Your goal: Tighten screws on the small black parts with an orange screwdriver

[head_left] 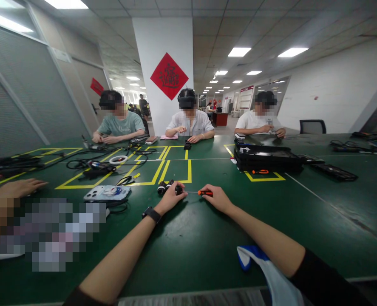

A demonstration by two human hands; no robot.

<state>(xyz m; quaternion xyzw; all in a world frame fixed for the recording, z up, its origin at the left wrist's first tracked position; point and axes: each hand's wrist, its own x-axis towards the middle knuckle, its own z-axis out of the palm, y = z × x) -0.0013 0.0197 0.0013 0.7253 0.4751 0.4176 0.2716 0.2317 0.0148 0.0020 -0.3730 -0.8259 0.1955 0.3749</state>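
My right hand (218, 198) is closed around the orange and black handle of a screwdriver (205, 193). The thin shaft points left, toward a small black part (178, 190) that my left hand (172, 199) grips with bent fingers. Whether the tip touches the part is too small to tell. Just left of my left hand, small black round pieces (161, 188) with white rims rest on the green table (188, 255). A black watch sits on my left wrist.
A phone (108, 193) and coiled cables (80, 163) lie to the left, beside another person's hand (25, 185). Black trays (267, 158) and an orange-handled tool (260, 171) are at the right. Three people sit opposite. Blue and white cloth (265, 265) lies near my right forearm.
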